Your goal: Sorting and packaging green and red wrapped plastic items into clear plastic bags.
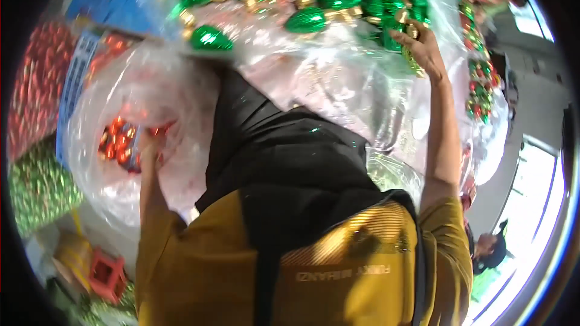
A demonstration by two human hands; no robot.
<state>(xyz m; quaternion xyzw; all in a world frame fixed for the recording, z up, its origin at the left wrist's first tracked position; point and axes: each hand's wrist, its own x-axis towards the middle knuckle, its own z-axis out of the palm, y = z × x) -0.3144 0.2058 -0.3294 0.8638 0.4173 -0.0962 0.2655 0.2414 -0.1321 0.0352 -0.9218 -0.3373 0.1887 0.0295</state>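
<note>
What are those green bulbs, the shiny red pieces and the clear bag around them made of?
The green bulbs look like plastic, possibly glass, with a metallic coating: they show sharp, mirror-like highlights. The red pieces have a similar gleam, but blur leaves plastic or foil open. The clear bag seems glossy plastic film: see-through, creased, catching light.

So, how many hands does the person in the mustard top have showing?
2. The left hand is by the red ornaments in the clear plastic bag; the right hand is up by the green ornaments, on the right. Some fingers are hidden or blurred.
</note>
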